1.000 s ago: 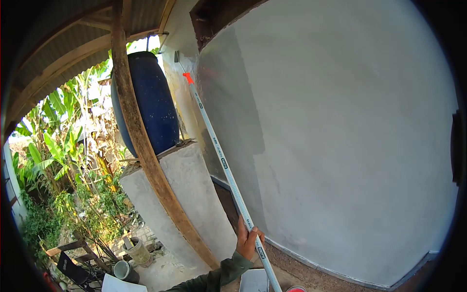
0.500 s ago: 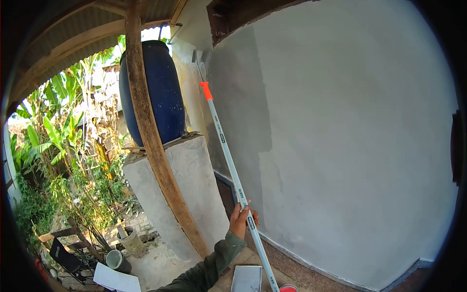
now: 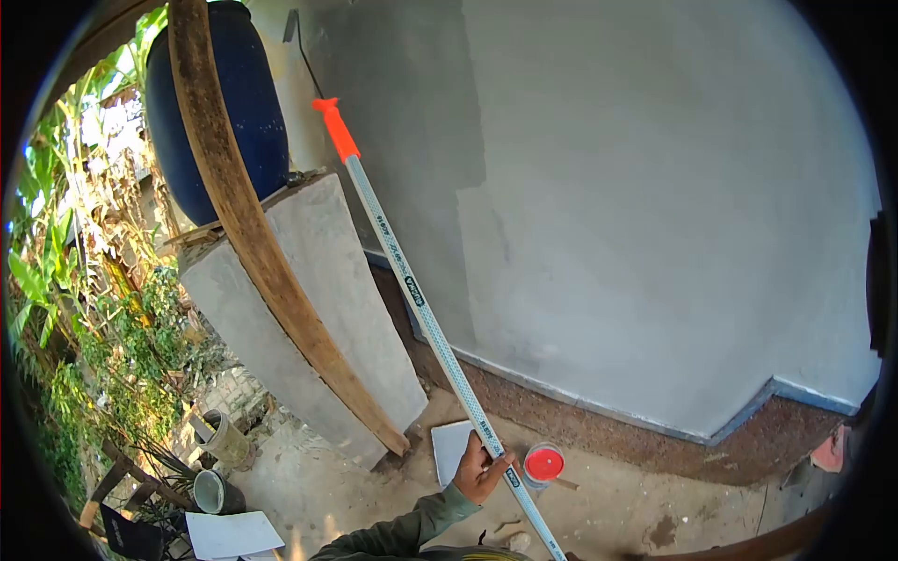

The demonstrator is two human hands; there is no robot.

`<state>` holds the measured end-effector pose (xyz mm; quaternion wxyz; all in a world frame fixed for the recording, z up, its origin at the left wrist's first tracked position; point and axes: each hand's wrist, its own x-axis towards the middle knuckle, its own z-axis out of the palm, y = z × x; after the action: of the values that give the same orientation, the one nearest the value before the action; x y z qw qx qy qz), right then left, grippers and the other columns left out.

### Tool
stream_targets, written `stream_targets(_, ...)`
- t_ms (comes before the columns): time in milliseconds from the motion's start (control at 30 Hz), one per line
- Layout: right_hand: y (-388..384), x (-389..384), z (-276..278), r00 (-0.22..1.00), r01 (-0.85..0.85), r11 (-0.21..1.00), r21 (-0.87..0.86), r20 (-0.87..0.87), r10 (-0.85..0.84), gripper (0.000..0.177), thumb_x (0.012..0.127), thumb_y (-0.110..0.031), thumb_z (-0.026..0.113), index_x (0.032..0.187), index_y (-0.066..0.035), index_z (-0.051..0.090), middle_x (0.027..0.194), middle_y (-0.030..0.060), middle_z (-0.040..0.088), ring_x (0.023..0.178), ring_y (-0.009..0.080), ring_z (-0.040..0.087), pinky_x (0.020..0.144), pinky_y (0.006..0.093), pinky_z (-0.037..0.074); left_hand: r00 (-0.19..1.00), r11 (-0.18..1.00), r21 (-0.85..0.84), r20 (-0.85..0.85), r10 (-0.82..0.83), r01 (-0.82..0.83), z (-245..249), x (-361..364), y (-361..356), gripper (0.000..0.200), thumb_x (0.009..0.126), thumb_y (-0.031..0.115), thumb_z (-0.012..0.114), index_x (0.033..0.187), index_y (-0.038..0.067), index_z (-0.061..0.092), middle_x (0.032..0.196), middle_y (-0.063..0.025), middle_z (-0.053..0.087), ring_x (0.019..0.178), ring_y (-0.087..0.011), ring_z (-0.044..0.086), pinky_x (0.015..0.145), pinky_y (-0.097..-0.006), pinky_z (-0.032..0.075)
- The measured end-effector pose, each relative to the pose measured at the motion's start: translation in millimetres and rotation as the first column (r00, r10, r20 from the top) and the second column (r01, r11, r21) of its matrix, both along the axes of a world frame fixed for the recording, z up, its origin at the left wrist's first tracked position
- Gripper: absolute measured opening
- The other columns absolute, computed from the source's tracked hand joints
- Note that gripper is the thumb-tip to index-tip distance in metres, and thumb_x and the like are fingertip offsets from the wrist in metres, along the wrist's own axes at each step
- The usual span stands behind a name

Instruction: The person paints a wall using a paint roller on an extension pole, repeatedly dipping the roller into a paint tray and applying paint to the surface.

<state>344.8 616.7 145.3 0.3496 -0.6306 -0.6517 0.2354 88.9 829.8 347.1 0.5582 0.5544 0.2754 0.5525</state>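
My left hand (image 3: 482,469) is wrapped round the lower part of a long pale extension pole (image 3: 432,332), its green sleeve reaching in from the bottom. The pole slants up and left to an orange-red grip (image 3: 337,131). From that grip a thin metal rod leads to a narrow grey roller (image 3: 291,26) by the wall's corner. My right hand cannot be made out; the pole's lower end runs off the bottom edge. Just behind my left hand lie a pale tray (image 3: 449,451) and a round container with a red top (image 3: 544,463).
A grey wall (image 3: 617,234) with a darker patch (image 3: 412,112) fills the right. Left of the pole stand a blue barrel (image 3: 238,112) on a concrete block (image 3: 318,252) and a slanting wooden post (image 3: 245,220). Buckets (image 3: 217,493) and a white board (image 3: 232,535) are lower left.
My view has tilted down, showing more floor and the whole red-topped container. My left hand still holds the pole; it appears lower in view.
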Motion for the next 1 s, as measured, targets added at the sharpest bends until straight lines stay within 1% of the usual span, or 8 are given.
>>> stream_targets(33,12.7,-27.5,54.1,0.996,-0.034,0.987,-0.155,-0.081,0.022,0.025,0.088,-0.028,0.068,0.086,-0.003,0.062,0.052,0.0172,0.05,0.04,0.0278,0.046,0.043,0.0393,0.035,1.0,1.0,0.024,0.015,-0.006,0.006,-9.7,-2.1,-14.4,0.031,0.094,0.006,0.055,0.113,0.004,0.031,0.087,-0.0099,0.058,0.08,-0.0206,0.066,0.068,-0.0333,0.055)
stream_targets(67,0.0,-44.4,14.8,0.994,0.095,0.994,-0.057,-0.04,-0.098,0.023,0.087,-0.026,0.069,0.094,-0.004,0.065,0.057,0.0171,0.054,0.044,0.0279,0.049,0.044,0.0403,0.036,0.999,0.999,0.007,-0.003,-0.041,0.041,-20.9,-6.7,-29.6,0.034,0.093,0.005,0.057,0.115,0.003,0.032,0.089,-0.0103,0.059,0.084,-0.0211,0.067,0.072,-0.0334,0.055)
stream_targets(133,13.5,-85.4,83.0,0.991,0.03,0.991,-0.129,-0.126,-0.046,0.036,0.083,-0.029,0.07,0.076,-0.003,0.046,0.051,0.0195,0.048,0.047,0.0434,0.051,0.045,0.0474,0.037,0.994,0.993,-0.056,-0.037,-0.103,0.101,-29.6,-11.7,-64.5,0.032,0.092,0.003,0.057,0.114,0.002,0.033,0.092,-0.0121,0.061,0.084,-0.0218,0.067,0.074,-0.0337,0.055)
stream_targets(233,-10.8,-121.3,113.1,0.986,0.134,0.963,-0.232,-0.062,-0.152,0.039,0.088,-0.039,0.062,0.079,-0.004,0.048,0.056,0.0176,0.052,0.052,0.0414,0.055,0.051,0.047,0.041,0.961,0.971,-0.114,-0.163,-0.226,0.209,-37.2,-23.6,-107.7,0.032,0.091,0.004,0.06,0.112,0.0,0.037,0.094,-0.012,0.065,0.089,-0.0201,0.067,0.078,-0.033,0.053)
stream_targets(300,-44.2,-126.5,93.3,0.984,0.178,0.976,-0.126,0.021,-0.177,0.041,0.088,-0.041,0.061,0.078,-0.004,0.047,0.057,0.0201,0.051,0.055,0.0447,0.054,0.052,0.0479,0.041,0.924,0.951,-0.134,-0.231,-0.304,0.279,-49.4,-30.4,-125.1,0.029,0.092,0.006,0.059,0.112,0.0,0.039,0.093,-0.0119,0.066,0.086,-0.0182,0.067,0.077,-0.0311,0.053)
stream_targets(633,-246.6,-79.8,43.3,0.968,0.251,0.882,-0.398,0.132,-0.215,0.036,0.092,-0.039,0.054,0.089,-0.003,0.052,0.056,0.0193,0.048,0.051,0.0442,0.048,0.047,0.0478,0.036,0.858,0.815,-0.325,-0.016,-0.513,0.48,-68.9,-29.7,-164.8,0.023,0.098,0.02,0.054,0.113,0.006,0.044,0.098,-0.005,0.069,0.079,-0.0072,0.061,0.061,-0.0226,0.048)
stream_targets(733,-299.7,-62.0,15.6,0.949,0.299,0.952,-0.072,0.127,-0.288,0.033,0.089,-0.023,0.066,0.115,-0.004,0.062,0.07,0.0201,0.061,0.055,0.0338,0.056,0.049,0.0442,0.04,0.798,0.671,-0.515,0.044,-0.601,0.534,-117.0,-14.9,-197.8,0.021,0.098,0.022,0.055,0.11,0.009,0.046,0.103,-0.0072,0.071,0.085,-0.0083,0.065,0.054,-0.0204,0.046)
stream_targets(1000,-374.0,-8.5,42.2,0.981,0.193,0.843,-0.502,0.109,-0.16,0.025,0.093,-0.028,0.056,0.1,-0.004,0.055,0.063,0.02,0.054,0.054,0.0401,0.053,0.048,0.0463,0.039,0.785,0.483,-0.7,0.18,-0.592,0.525,-195.9,23.4,-280.2,0.029,0.094,0.03,0.061,0.108,0.007,0.05,0.1,-0.0087,0.071,0.087,-0.0185,0.071,0.045,-0.0232,0.048)
